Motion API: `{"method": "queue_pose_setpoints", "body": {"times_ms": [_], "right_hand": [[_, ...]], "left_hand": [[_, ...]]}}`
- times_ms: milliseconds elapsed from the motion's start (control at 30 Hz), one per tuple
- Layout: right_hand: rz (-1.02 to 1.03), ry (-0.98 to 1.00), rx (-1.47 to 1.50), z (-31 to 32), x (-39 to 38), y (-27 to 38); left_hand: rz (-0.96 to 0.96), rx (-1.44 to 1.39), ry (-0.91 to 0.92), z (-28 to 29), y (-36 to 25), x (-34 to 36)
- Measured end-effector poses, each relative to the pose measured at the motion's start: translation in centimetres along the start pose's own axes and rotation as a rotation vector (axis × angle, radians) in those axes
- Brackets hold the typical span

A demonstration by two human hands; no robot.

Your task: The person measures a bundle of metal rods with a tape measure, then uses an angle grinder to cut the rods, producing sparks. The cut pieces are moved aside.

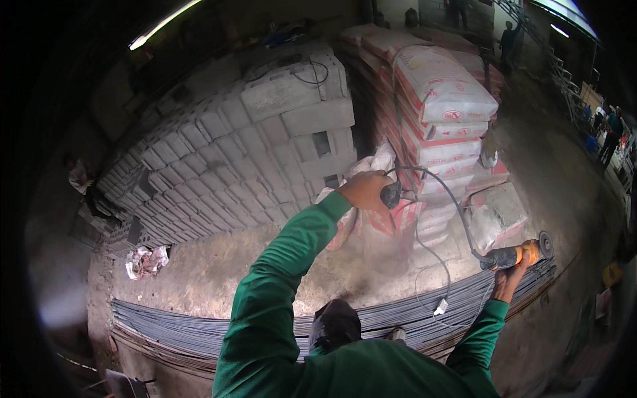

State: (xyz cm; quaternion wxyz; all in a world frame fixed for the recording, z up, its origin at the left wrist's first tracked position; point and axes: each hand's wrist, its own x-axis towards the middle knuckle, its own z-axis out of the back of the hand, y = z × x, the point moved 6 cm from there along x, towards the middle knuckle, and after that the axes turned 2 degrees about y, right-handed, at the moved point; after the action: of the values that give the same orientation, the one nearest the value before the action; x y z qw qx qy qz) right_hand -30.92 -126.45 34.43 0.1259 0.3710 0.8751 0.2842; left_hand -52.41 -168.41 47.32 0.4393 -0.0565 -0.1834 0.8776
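Note:
My right hand (511, 270) is wrapped round an orange and black angle grinder (505, 257), held out at the right with its disc (545, 245) pointing away. From the grinder's rear a black power cord (458, 207) arches up and left toward my other hand. My left hand (365, 192), raised in front of the bags, is closed on a dark rounded lump (391, 195) at that cord. Whether this lump is bunched cord or a plug, I cannot tell. A thinner cable hangs beneath it, near a white plug (441, 306) above the metal rods.
Long thin metal rods (199, 326) lie across the floor by my feet. Ahead stand stacked grey concrete blocks (219, 156) and piled red-and-white bags (441, 86). A crumpled plastic bag (146, 261) lies at left. One person (83, 182) is at far left, others at far right.

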Motion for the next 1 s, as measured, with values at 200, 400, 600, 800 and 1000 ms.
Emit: {"method": "queue_pose_setpoints", "body": {"times_ms": [200,400,600,800,1000], "right_hand": [[0.064,0.121,-0.072,-6.3,12.0,-7.4],[0.104,0.257,-0.238,-23.4,18.8,-15.8],[-0.018,0.376,-0.321,-41.6,26.5,-26.1],[-0.202,0.650,-0.536,-60.1,30.9,-39.9],[-0.321,0.832,-0.857,-70.3,32.2,-53.3]], "left_hand": [[-0.214,-0.051,0.258,-4.2,13.8,7.0],[-0.247,-0.339,0.364,-1.9,25.6,7.9],[-0.063,-0.870,-0.225,14.9,42.6,6.6],[0.318,-0.331,-1.114,31.2,61.9,2.0],[0.392,-0.272,-1.330,35.5,70.5,0.6]]}}
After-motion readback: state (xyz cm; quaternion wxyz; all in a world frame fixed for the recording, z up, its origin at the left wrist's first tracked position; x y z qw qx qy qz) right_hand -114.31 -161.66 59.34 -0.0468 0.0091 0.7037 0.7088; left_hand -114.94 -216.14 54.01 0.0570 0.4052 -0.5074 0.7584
